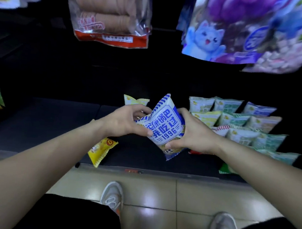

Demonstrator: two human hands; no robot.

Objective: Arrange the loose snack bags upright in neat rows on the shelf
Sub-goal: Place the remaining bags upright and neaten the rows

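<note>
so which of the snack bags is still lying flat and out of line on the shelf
The yellow bag at the shelf's front edge, below the left hand. It lies flat and askew by itself, while the pale bags to the right stand in rows.

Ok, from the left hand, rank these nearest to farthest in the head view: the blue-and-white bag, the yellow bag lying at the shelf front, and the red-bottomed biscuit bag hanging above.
1. Blue-and-white bag: gripped by the left hand, with the right hand on its other side.
2. Yellow bag: lying just below the left hand, near the shelf's front edge.
3. Biscuit bag: hanging far above, top of view.
</note>
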